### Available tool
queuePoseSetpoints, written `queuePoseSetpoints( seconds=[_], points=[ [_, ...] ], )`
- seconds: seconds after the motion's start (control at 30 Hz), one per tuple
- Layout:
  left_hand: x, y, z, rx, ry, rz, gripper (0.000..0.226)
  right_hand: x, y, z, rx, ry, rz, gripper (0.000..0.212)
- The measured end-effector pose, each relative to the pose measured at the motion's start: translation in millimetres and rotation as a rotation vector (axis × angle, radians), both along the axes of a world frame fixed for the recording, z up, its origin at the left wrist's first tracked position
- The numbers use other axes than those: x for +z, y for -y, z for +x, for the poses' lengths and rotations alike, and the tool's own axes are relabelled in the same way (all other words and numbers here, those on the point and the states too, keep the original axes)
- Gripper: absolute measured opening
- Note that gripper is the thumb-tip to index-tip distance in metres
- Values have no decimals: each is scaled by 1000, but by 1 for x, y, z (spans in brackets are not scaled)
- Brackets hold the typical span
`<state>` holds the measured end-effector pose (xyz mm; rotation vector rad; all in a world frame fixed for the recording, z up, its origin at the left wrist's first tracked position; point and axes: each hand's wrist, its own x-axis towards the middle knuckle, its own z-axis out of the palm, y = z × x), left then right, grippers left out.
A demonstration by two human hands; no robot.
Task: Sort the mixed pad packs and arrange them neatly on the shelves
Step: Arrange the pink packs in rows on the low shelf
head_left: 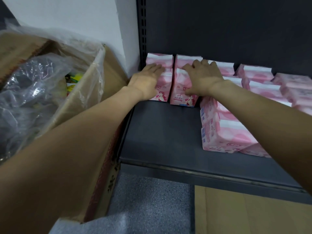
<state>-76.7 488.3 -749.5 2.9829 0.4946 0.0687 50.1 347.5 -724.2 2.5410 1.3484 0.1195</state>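
- Both arms reach forward onto a dark shelf point(162, 132) that fills the middle and right of the frame.
- The left hand point(146, 81) lies flat, fingers straight and together, pressed against the front of the leftmost pink pack point(163, 93), which stands upright at the back left corner of the shelf.
- The right hand point(202, 78) sits on the neighbouring upright pink pack point(182, 93), just right of centre; its fingers are bent over the pack's top edge and its thumb lies along the front, so it grips that pack.
- The two upright packs stand side by side, touching or nearly so; I cannot tell which.
- More upright pink packs point(256, 73) line the back of the shelf toward the upper right.
- A stack of pink packs lying on their sides point(224, 132) sits on the shelf at the right, partly hidden under the right forearm.
- At the left of the frame a cardboard box point(94, 102) stands against the shelf unit, lined with a clear plastic bag point(42, 78); what is inside is mostly blurred, apart from some yellow and green packaging.
- A white wall point(84, 17) is in the upper left behind the box.
- Below the shelf edge, speckled grey floor point(152, 200) shows at bottom centre, with flat cardboard point(244, 213) at the lower right.
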Motion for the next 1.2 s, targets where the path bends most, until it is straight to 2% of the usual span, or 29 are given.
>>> queuePoseSetpoints(
  seconds=[0.13, 0.23, 0.37, 0.43, 0.53, 0.63, 0.7, 0.77, 0.87, 0.97, 1.1, 1.2],
  points=[
    [3, 17, -6, 43, -14, 180, 78, 6, 18, -5, 93, -4, 20, 78],
    [13, 31, -17, 45, 67, 238, 77, 18, 44, -16, 202, -29, 85, 74],
    [28, 66, -38, -36, 274, 197, 47, 35, 107, -36, 311, -38, 250, 58],
    [36, 98, -42, -146, 382, 172, 31, 40, 155, -40, 364, 32, 327, 45],
    [47, 150, -46, -450, 457, 156, 28, 39, 227, -44, 380, 133, 319, 28],
    [50, 217, -33, -762, 530, 222, 25, 33, 309, -49, 288, 118, 253, 29],
    [48, 272, -17, -914, 556, 192, 24, 22, 369, -51, 206, 77, 214, 30],
    [41, 327, 5, -1007, 498, 124, 23, 8, 430, -54, 111, -7, 150, 32],
    [19, 416, 48, -998, 153, 68, 30, -13, 525, -54, -68, -120, -60, 36],
    [-12, 511, 99, -978, -83, 9, 36, -39, 626, -44, -304, -278, -90, 44],
    [-51, 611, 149, -951, -81, -115, 39, -76, 731, -19, -590, -355, 81, 42],
    [-77, 680, 176, -928, -59, -147, 42, -103, 793, 1, -787, -311, 211, 43]
  ],
)
